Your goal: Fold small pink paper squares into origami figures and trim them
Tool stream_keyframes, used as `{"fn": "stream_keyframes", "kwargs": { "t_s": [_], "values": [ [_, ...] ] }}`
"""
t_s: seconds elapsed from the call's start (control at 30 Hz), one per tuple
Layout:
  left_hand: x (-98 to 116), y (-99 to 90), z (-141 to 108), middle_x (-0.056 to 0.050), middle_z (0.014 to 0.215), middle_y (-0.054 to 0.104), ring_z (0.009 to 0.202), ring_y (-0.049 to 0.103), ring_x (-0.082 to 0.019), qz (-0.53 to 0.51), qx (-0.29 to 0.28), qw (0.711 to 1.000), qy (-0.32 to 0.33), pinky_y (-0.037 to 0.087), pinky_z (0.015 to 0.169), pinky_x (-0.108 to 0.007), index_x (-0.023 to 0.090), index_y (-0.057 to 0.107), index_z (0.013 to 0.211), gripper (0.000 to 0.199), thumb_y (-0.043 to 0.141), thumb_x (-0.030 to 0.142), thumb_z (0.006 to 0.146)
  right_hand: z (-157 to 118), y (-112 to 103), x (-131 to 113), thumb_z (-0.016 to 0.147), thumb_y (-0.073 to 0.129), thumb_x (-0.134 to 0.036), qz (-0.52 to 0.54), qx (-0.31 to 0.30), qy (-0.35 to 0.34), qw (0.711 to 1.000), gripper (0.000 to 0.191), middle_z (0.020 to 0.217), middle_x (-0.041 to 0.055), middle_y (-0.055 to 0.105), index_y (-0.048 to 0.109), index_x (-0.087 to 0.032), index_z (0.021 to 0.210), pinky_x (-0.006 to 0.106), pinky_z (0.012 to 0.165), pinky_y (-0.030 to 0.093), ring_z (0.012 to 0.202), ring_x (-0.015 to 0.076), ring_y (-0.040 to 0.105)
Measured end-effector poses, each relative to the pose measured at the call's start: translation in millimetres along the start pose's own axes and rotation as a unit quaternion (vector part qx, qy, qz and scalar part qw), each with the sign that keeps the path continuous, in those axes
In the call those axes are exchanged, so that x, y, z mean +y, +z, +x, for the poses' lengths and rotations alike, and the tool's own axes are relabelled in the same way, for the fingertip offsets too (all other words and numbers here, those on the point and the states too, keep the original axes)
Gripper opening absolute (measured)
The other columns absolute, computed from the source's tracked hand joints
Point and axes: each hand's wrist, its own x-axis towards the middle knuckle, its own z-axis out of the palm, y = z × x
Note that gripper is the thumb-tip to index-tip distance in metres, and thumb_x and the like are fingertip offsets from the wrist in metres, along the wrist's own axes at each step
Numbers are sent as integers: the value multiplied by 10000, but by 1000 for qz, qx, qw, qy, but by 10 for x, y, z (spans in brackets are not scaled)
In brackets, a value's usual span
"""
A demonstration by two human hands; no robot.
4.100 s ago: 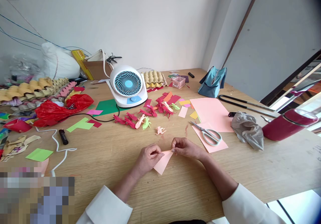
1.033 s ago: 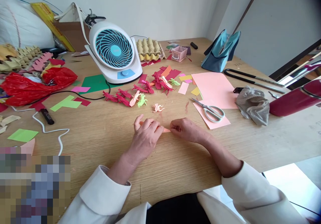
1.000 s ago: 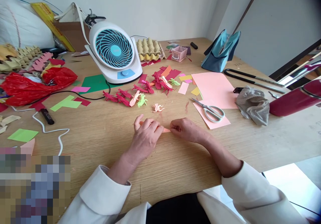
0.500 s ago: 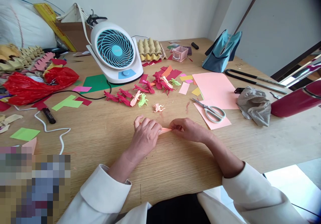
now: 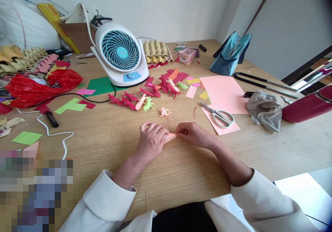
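A small folded piece of pink paper (image 5: 170, 138) lies low over the wooden table between my hands. My left hand (image 5: 152, 140) is closed on its left end, with the fingers bent over it from above. At the right tip, my right hand (image 5: 192, 133) pinches the paper between thumb and fingers. Much of the paper is hidden under the left fingers. Just beyond my hands sits a small pale pink folded paper figure (image 5: 164, 112). Farther back are several red figures (image 5: 129, 102), with a green one (image 5: 148, 104) among them.
Scissors (image 5: 220, 115) rest on pink paper sheets (image 5: 225, 91) to the right. A white fan (image 5: 121, 53) stands at the back. A crumpled grey cloth (image 5: 264, 110) and a dark red bottle (image 5: 308, 104) are at far right. A black marker (image 5: 52, 119) and white cable (image 5: 55, 133) lie left.
More of the pink paper shows below the line between my hands, as a wider slanted flap. Both hands stay in nearly the same place, still holding it.
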Motion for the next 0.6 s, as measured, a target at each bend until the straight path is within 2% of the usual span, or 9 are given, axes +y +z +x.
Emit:
{"fn": "stream_keyframes", "kwargs": {
  "t_s": [0.23, 0.6],
  "values": [
    [-2, 10, -12, -19, 883, 680, 869, 543, -199, -39, -8, 999, -13, 295, 921, -424, 212, 611, 928, 184, 437, 152, 939, -3, 19, 48, 820, 544, -196, 4, -7, 1, 1000, 80, 654, -32, 565, 607, -172, 777, 221, 546, 359, 598, 105, 495],
    [34, 43, -24, 5, 822, 688, 814, 548, -171, -73, -9, 997, -11, 312, 880, -386, 224, 648, 863, 217, 459, 142, 932, 9, 85, 2, 832, 579, -252, 29, -16, 0, 999, 112, 668, -23, 570, 629, -162, 790, 223, 558, 369, 617, 109, 493]
  ]
}}
